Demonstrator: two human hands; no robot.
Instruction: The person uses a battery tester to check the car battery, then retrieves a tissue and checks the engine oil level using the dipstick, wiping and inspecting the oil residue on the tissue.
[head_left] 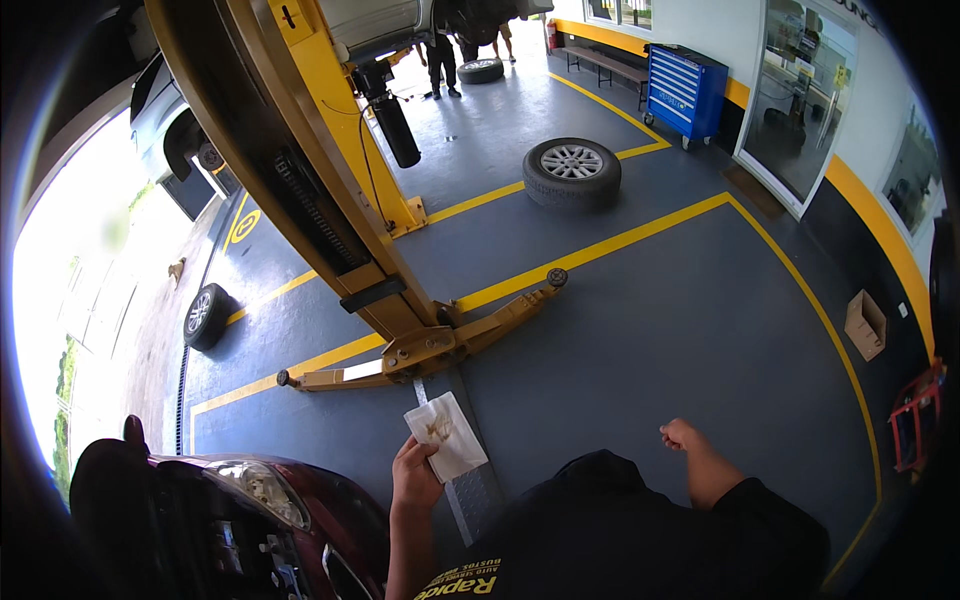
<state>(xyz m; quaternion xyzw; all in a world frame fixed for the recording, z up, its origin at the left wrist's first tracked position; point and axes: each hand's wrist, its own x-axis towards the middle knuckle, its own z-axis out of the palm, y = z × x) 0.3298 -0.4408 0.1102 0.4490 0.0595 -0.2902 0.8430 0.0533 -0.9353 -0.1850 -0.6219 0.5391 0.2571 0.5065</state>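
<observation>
My left hand is closed on a white paper towel, folded into a square and marked with brown stains. It is held up beside the front of a dark red car, whose engine bay shows at the lower left. My right hand is held out over the grey floor, apart from everything around it. Its fingers are curled together; whatever may be between them is too small to make out.
A brown lift post with low swing arms stands ahead. Wheels lie or stand on the floor. A blue tool cabinet, a cardboard box and a red metal frame line the right side. People stand far back.
</observation>
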